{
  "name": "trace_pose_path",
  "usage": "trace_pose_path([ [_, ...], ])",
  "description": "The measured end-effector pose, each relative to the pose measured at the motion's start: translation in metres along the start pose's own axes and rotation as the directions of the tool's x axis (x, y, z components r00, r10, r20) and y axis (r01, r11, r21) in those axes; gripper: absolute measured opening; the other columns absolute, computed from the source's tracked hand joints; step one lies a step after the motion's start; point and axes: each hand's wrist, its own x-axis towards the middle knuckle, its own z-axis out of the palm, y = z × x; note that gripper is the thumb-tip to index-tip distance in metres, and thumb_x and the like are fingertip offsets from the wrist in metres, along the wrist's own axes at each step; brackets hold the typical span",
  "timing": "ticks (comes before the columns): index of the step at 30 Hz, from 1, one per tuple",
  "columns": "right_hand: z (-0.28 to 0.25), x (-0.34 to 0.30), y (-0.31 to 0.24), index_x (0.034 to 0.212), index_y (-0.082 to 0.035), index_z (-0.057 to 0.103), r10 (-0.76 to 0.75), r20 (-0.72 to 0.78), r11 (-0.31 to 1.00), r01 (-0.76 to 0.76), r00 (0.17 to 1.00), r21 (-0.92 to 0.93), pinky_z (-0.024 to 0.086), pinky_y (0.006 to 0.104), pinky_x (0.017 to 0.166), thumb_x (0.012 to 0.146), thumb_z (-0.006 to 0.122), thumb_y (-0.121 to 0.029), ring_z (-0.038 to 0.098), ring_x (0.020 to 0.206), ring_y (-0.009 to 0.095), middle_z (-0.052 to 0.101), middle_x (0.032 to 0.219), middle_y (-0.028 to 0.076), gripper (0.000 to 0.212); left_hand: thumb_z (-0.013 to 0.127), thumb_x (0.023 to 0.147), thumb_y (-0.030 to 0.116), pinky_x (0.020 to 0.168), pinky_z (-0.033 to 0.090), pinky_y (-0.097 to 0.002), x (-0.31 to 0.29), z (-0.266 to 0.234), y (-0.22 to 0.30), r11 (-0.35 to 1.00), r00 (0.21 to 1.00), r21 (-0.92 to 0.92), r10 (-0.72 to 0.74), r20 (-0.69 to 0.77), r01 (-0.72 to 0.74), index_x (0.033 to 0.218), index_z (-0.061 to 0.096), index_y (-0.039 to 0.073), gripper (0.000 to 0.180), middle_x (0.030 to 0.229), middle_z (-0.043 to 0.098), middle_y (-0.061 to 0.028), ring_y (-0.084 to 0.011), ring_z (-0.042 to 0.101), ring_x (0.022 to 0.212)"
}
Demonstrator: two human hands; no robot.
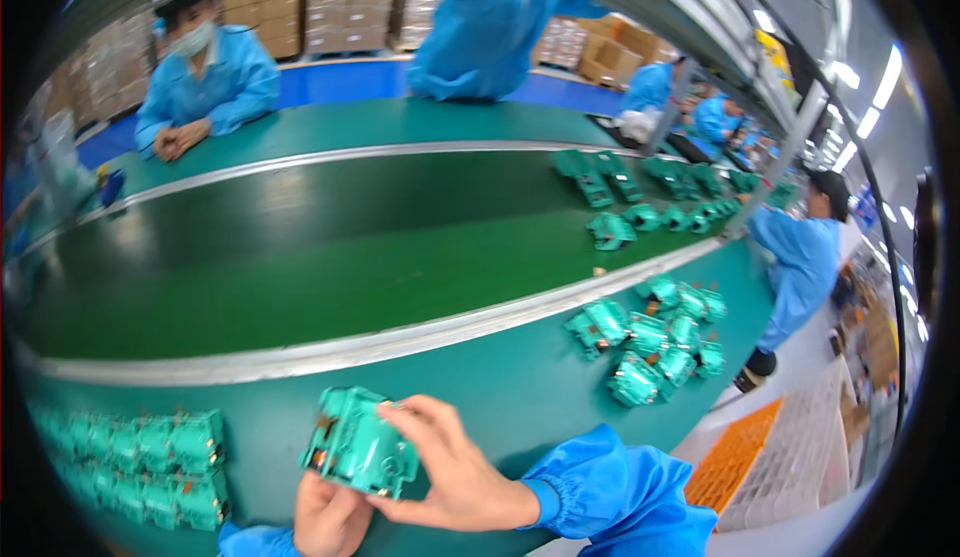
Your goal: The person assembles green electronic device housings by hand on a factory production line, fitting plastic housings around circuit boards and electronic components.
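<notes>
A teal-green plastic housing [365,444] with metal and copper-coloured parts along one side is held tilted above the near bench. My right hand [460,477] grips it from the right, fingers over the upper edge and thumb beneath. Under its lower edge, my left hand [333,517] is closed against it; the fingertips are partly hidden. To the left, similar housings [160,445] stand in two tight rows on the bench. Another loose cluster of the same housings [665,337] lies to the right of my hands.
Beyond a pale metal rail [400,345] runs a green conveyor belt [330,257], with more housings [645,219] at its right. Several people in blue coats are around the line, one person [205,87] seated opposite. Orange and white crates [760,457] stand at the lower right.
</notes>
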Motion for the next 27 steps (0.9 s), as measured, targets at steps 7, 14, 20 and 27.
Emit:
trace_pose_path([
  [7, 0.021, -0.003, 0.058, 0.130, -0.005, 0.024, 0.323, 0.114, 0.464, -0.262, 0.939, 0.846, 0.038, 0.0340, 0.088, 0.082, 0.055, -0.015, 0.043, 0.105, 0.020, 0.038, 0.119, 0.011, 0.058, 0.046, 0.086, 0.025, 0.092, 0.034, -0.0402, 0.023, -0.031, 0.014, 0.957, 0.978, -0.243, -0.116, 0.171, 0.156, 0.127, 0.027, 0.002, 0.050, 0.125, 0.039, -0.0112, -0.0240, 0.041, 0.112],
  [14, 0.028, 0.001, 0.068, 0.131, -0.007, 0.023, 0.284, 0.321, 0.117, -0.365, 0.904, 0.924, 0.035, 0.0334, 0.090, 0.087, 0.044, -0.011, 0.041, 0.110, 0.018, 0.039, 0.122, 0.011, 0.049, 0.041, 0.089, 0.021, 0.094, 0.034, -0.0383, 0.023, -0.030, 0.018, 0.961, 0.976, -0.178, -0.198, 0.087, 0.211, 0.130, 0.024, 0.005, 0.047, 0.127, 0.038, -0.0092, -0.0209, 0.039, 0.115],
  [20, 0.028, -0.002, 0.072, 0.130, -0.009, 0.025, 0.308, 0.323, 0.019, -0.345, 0.895, 0.938, 0.035, 0.0335, 0.090, 0.086, 0.046, -0.007, 0.042, 0.108, 0.019, 0.041, 0.119, 0.011, 0.049, 0.039, 0.090, 0.017, 0.095, 0.032, -0.0369, 0.028, -0.033, 0.016, 0.971, 0.982, -0.174, -0.146, 0.116, 0.165, 0.132, 0.021, 0.005, 0.048, 0.128, 0.036, -0.0090, -0.0203, 0.037, 0.117],
  [27, 0.029, -0.005, 0.075, 0.122, -0.015, 0.031, 0.296, 0.344, -0.059, -0.342, 0.891, 0.938, 0.037, 0.0332, 0.088, 0.084, 0.049, -0.005, 0.044, 0.105, 0.018, 0.044, 0.118, 0.009, 0.044, 0.038, 0.090, 0.015, 0.095, 0.032, -0.0359, 0.028, -0.033, 0.015, 0.957, 0.976, -0.193, -0.203, 0.081, 0.215, 0.133, 0.018, 0.006, 0.048, 0.129, 0.034, -0.0084, -0.0202, 0.036, 0.117],
])
